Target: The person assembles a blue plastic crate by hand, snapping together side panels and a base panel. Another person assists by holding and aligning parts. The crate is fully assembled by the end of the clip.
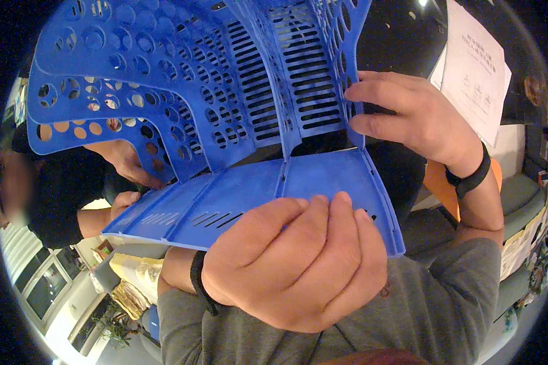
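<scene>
A blue plastic file rack (265,118) with perforated dividers and slotted walls takes up the upper middle. Along its lower side a flat blue panel (310,172) joins or meets the dividers; whether it is fully attached I cannot tell. My left hand (298,261) is closed over the panel's near edge, fingers together and thumb hidden. My right hand (411,118) grips the rack's right side wall, its fingertips against the edge. At the left, another person's hand (128,163) reaches in by the dividers, and a second hand of theirs (123,202) touches the panel's left end.
White printed sheets (472,79) lie on a dark surface at the upper right. Something orange (437,188) shows behind my right wrist. The other person (61,188), in dark clothing, is close on the left. A potted plant (117,323) and window (45,289) stand at the lower left.
</scene>
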A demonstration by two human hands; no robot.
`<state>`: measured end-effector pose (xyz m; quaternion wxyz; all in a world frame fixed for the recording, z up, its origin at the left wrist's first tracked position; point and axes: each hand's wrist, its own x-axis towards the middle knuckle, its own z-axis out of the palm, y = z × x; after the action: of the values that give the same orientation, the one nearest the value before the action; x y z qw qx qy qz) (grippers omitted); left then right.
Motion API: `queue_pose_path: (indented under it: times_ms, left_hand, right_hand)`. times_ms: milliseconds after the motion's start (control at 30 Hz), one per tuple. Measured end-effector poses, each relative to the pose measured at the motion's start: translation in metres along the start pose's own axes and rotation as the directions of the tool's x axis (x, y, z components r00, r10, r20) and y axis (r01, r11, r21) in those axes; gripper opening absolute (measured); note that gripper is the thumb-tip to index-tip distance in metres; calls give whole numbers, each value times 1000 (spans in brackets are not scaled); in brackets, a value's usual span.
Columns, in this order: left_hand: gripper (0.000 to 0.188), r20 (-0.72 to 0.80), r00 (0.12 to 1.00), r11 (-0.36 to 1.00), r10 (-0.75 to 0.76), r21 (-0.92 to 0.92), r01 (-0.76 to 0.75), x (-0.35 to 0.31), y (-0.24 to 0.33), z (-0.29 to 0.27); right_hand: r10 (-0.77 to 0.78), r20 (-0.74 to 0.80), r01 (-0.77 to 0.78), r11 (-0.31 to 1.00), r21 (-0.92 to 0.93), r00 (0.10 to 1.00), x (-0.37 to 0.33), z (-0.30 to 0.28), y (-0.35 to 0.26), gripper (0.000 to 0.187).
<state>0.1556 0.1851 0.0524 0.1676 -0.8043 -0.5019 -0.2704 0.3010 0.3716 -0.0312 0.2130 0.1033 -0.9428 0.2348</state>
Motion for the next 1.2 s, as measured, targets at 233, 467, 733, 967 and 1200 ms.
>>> queue_pose_path:
  times_ms: [233,467,733,967,1200]
  left_hand:
    - [5,89,996,995,-29,94,20,4,-1,-24]
    - [2,85,996,999,-3,55,-1,3,11,-31]
    - [5,5,1000,999,-12,43,11,-2,9,-12]
    - [19,85,996,998,4,-69,2,9,-7,-15]
    - [25,204,979,994,2,-111,21,11,-12,-21]
  right_hand:
    - [-52,-10,53,998,23,999,4,2,4,17]
    - [80,67,-82,996,34,995,-2,-5,-2,18]
    - [56,-21,-56,998,24,998,-4,5,2,15]
    - [33,-60,-30,999,46,998,-1,8,3,14]
    - [-4,-114,13,997,75,994,1,13,8,14]
